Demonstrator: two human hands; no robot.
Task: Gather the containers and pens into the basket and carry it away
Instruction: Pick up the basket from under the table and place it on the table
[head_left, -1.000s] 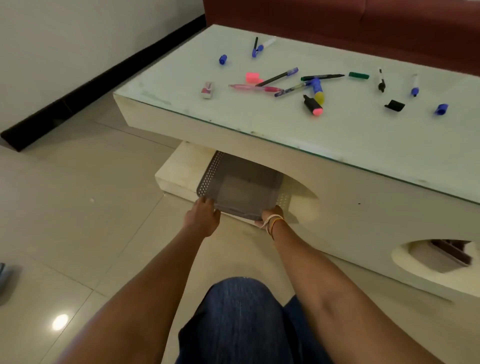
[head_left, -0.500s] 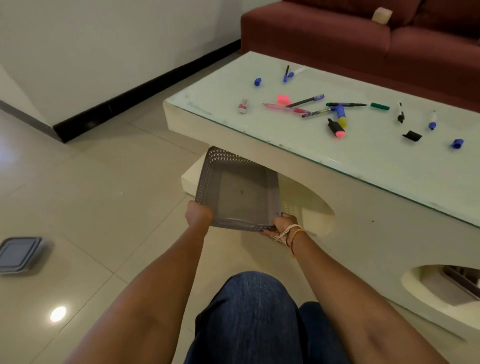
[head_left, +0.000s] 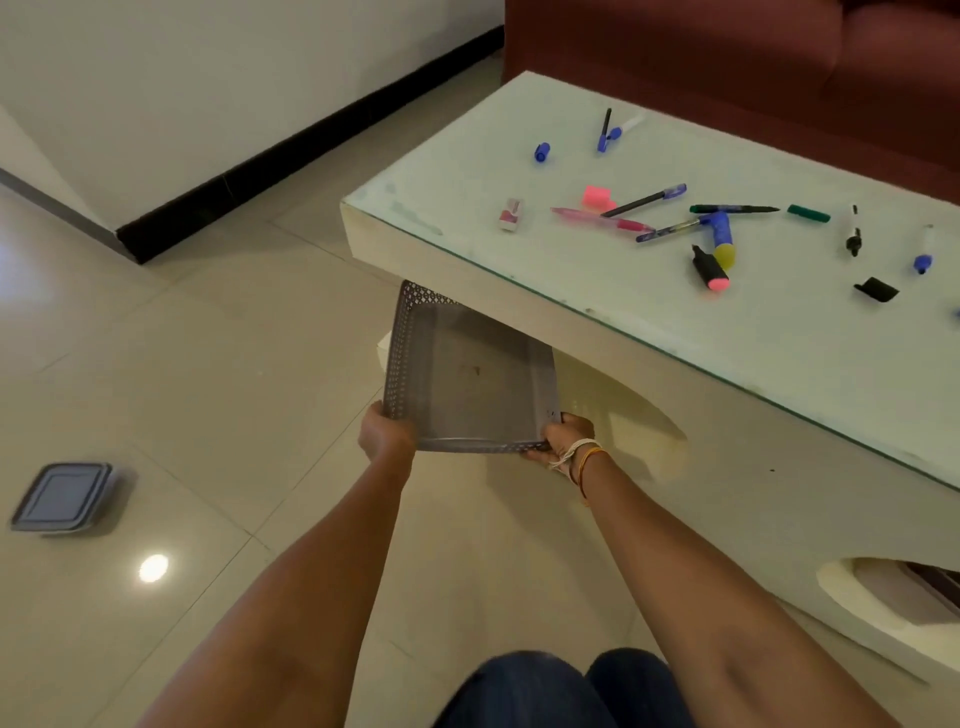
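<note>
Both hands grip the near rim of the grey perforated basket, the left hand curled round its 7 o'clock corner and the right hand round its 5 o'clock corner; the basket is tilted, its far end under the edge of the white table. Pens, markers and caps lie scattered on the tabletop toward 1 o'clock. A lidded grey container sits on the floor tiles at 9 o'clock, well apart from the basket.
</note>
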